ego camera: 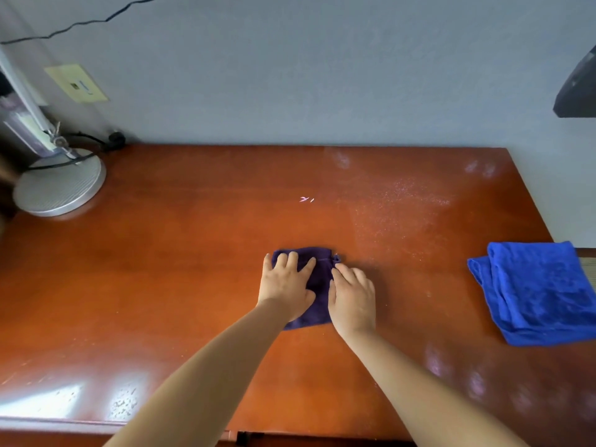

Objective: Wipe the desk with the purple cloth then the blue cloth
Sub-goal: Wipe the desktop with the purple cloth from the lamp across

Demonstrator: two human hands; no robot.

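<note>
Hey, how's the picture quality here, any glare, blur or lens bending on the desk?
Head view: bright window glare on the desk at its near-left edge; hazy pale smudges at right; wide-angle lens curves the desk edges; lamp base and left margin look soft; both hands on the purple cloth and the blue cloth look sharp.

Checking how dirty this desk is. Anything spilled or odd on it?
Yes: fine whitish powder is scattered over the desk beyond the purple cloth, toward the far right, and tiny pale scraps lie mid-desk.
</note>
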